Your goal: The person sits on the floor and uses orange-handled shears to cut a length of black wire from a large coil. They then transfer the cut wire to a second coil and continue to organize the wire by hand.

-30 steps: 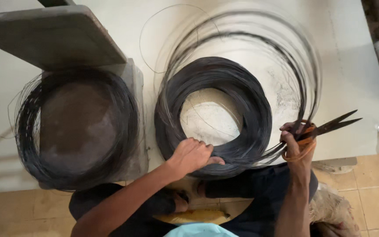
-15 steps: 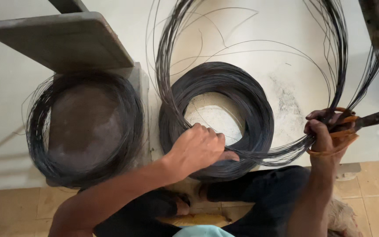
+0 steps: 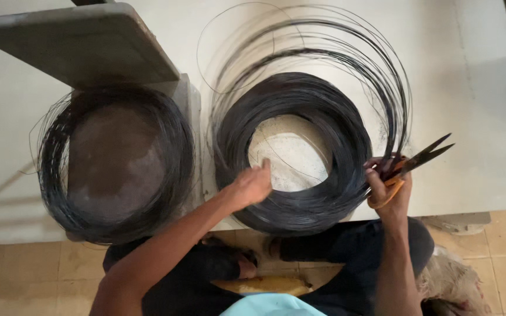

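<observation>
Clamping one pair of scissors [image 3: 408, 167], right hand [image 3: 389, 190]; left hand [image 3: 253, 184] loose over two wire coils [image 3: 323, 193].

The left hand [image 3: 252, 185] reaches forward on an outstretched arm, fingers loosely curled. The right hand [image 3: 389, 186] is raised and closed in a grip.

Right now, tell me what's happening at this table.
A seated person works on a big coil of black wire lying on a pale table. The left hand rests on the coil's near inner edge. The right hand grips orange-handled scissors together with several loose wire loops that arc up over the coil. A second coil sits around a brown disc on the left.
</observation>
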